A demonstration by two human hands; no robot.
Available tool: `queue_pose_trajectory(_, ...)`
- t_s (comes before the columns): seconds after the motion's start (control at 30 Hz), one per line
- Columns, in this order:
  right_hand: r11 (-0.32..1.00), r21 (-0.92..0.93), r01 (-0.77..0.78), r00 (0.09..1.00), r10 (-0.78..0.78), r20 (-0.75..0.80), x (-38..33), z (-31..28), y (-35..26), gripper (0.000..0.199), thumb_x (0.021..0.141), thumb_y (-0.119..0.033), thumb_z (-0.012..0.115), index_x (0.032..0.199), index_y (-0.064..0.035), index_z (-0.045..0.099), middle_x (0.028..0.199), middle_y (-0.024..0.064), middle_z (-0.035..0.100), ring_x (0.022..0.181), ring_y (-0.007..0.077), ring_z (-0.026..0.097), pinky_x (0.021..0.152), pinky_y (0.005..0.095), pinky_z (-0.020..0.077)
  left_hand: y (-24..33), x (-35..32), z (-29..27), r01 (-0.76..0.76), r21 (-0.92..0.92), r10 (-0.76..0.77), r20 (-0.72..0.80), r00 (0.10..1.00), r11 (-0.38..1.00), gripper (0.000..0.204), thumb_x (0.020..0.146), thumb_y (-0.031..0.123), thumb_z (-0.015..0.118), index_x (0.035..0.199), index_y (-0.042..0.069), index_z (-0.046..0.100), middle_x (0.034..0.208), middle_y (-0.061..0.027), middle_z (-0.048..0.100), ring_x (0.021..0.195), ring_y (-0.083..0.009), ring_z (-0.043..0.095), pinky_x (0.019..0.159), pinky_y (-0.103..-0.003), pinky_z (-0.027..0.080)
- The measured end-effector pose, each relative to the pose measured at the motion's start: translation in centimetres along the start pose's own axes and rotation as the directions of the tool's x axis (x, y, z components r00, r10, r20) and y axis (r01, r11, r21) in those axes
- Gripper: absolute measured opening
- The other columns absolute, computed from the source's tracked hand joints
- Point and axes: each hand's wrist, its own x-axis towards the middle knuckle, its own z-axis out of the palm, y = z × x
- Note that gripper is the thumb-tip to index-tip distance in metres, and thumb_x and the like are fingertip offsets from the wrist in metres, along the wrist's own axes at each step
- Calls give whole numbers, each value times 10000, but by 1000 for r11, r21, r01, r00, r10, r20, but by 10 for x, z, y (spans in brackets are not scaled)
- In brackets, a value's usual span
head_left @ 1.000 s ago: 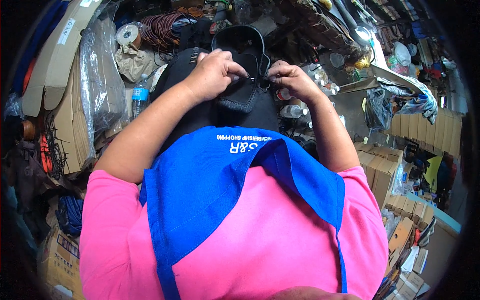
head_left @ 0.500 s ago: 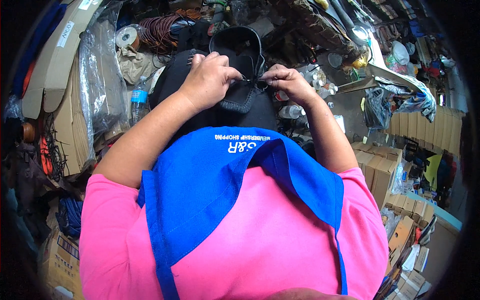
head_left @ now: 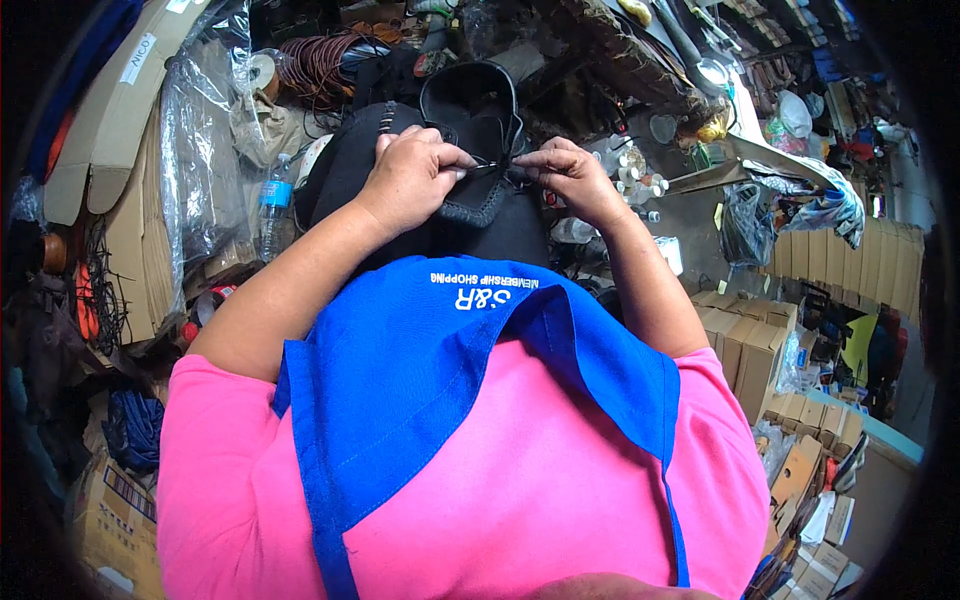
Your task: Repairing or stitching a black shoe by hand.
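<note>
A black leather-like piece [head_left: 468, 213], perhaps a pouch or case, lies across my lap. Its lower edge has a braided-looking seam, and its raised upper part curves into a rounded rim. My left hand [head_left: 412, 178] is on its left side, thumb and forefinger closed on a thin, shiny needle-like tool [head_left: 484, 165] that points right toward the seam. Opposite, at the right edge of the black piece, my right hand [head_left: 572, 180] has its thumb and forefinger pinched together. Whatever lies between them, possibly thread or the edge, is too small to make out.
A water bottle with a blue label [head_left: 275, 205] stands at the left beside plastic-wrapped cardboard [head_left: 205, 150]. Coiled brown cord [head_left: 325, 70] sits at the far left. Several small white bottles [head_left: 632, 165] are right of my right hand, with stacked cardboard boxes [head_left: 745, 340] nearer.
My left hand has lowered slightly, and more of the shiny tool shows at its fingertips. My right hand has shifted slightly down, its fingers straighter. The black piece stays nearly in place.
</note>
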Motion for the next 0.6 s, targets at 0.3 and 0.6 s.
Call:
queue_pose_trajectory(0.3, 980, 187, -75, 996, 66, 56, 4, 1, 5, 196, 832, -50, 635, 1020, -40, 686, 907, -1, 580, 879, 92, 542, 785, 234, 425, 0, 4, 4, 46, -19, -46, -18, 999, 999, 152, 741, 135, 667, 883, 145, 719, 721, -42, 563, 813, -224, 549, 762, -369, 372)
queue_pose_trajectory(0.6, 959, 269, -86, 995, 68, 75, 2, 4, 8, 226, 842, -99, 640, 1062, -67, 682, 951, 38, 617, 903, 129, 562, 823, 262, 437, -2, 6, -1, 170, -174, -152, 109, 982, 970, 157, 748, 149, 665, 896, 151, 721, 778, -36, 612, 845, -200, 565, 819, -347, 367)
